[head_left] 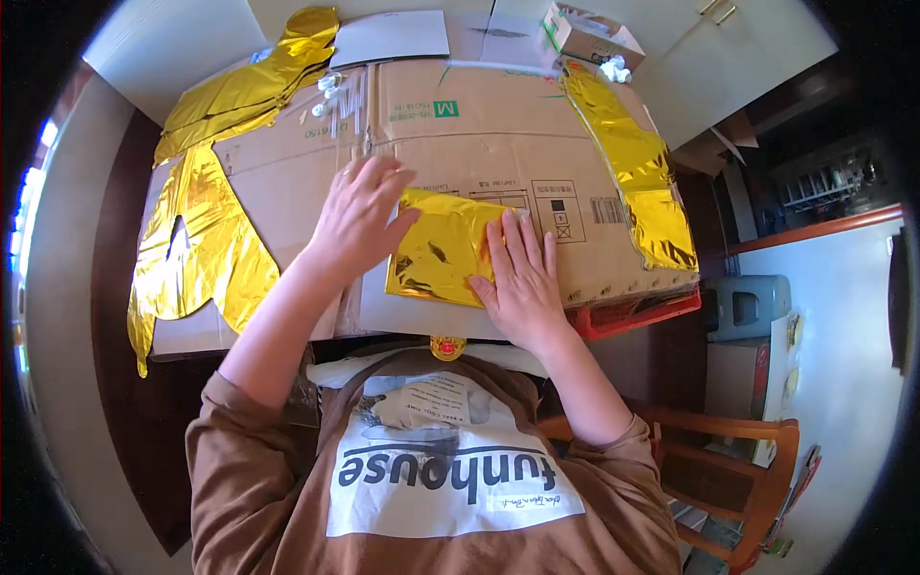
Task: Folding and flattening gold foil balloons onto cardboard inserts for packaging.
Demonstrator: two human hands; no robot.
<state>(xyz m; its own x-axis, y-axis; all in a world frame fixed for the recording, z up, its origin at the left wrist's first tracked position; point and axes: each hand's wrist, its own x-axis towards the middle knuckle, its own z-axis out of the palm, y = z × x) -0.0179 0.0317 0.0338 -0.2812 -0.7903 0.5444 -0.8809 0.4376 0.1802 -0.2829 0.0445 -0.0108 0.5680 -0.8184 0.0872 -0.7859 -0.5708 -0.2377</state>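
A folded, shiny gold foil piece [441, 249], roughly rectangular, lies on a large flattened cardboard box [460, 144] in front of me. My right hand [522, 273] rests flat on its right side, fingers stretched out. At its upper left corner is my left hand [362, 206], fingers bent and the thumb held apart from them; nothing shows in its grasp. Two flat gold foil shapes lie further out: one with wide lobes [201, 249] along the left edge of the cardboard, and a long strip-like one [637, 172] along the right.
Behind the cardboard lie a white sheet [391, 38] and an open small box [594, 36] at the right. Crumpled white bits [615, 69] sit beside it. A red crate [637, 314] juts out under the right edge. A wooden chair [738, 479] and a blue-grey stool [752, 307] stand at right.
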